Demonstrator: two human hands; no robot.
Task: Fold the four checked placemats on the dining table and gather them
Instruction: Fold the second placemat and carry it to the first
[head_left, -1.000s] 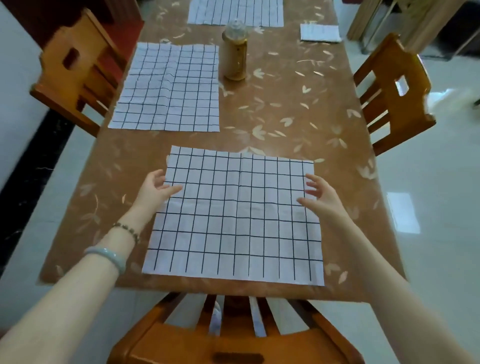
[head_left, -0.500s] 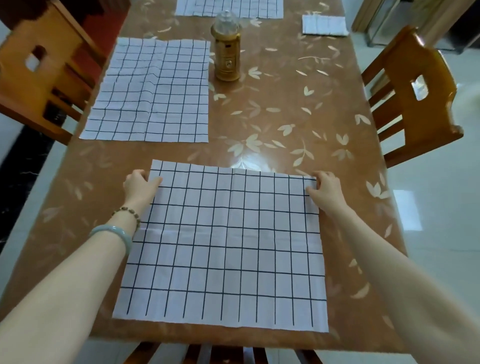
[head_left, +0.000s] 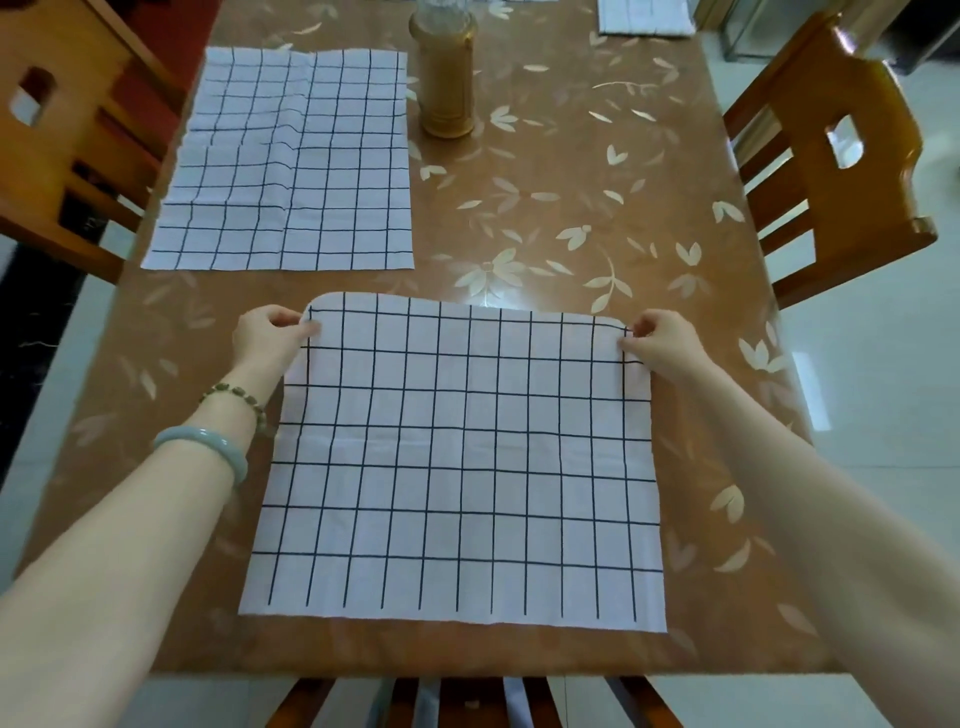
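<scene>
Your dining table (head_left: 597, 171) fills the view, a glossy brown top printed with pale leaves, with wooden chairs (head_left: 831, 156) at either side. That sheen looks slick, so I'd expect thin cloth to slide on it. If you draw the far edge toward you unevenly, the near half may skid off the table's front edge, or the fold may land skewed against the grid.

The near placemat (head_left: 457, 467) lies right in front of you. It is a white rectangle of soft, thin fabric with black checks and a faint crosswise crease midway, and its far corners are curled up. A second placemat (head_left: 291, 166), wrinkled, lies beyond it to the left. What may be a folded cloth (head_left: 644, 18) sits at the far right.

A gold cylindrical jar (head_left: 448, 78) stands just beside the second placemat, and a wide sweep could topple it.

Your left hand (head_left: 267, 335) pinches the far left corner and your right hand (head_left: 662, 345) the far right, each between thumb and fingertips.
</scene>
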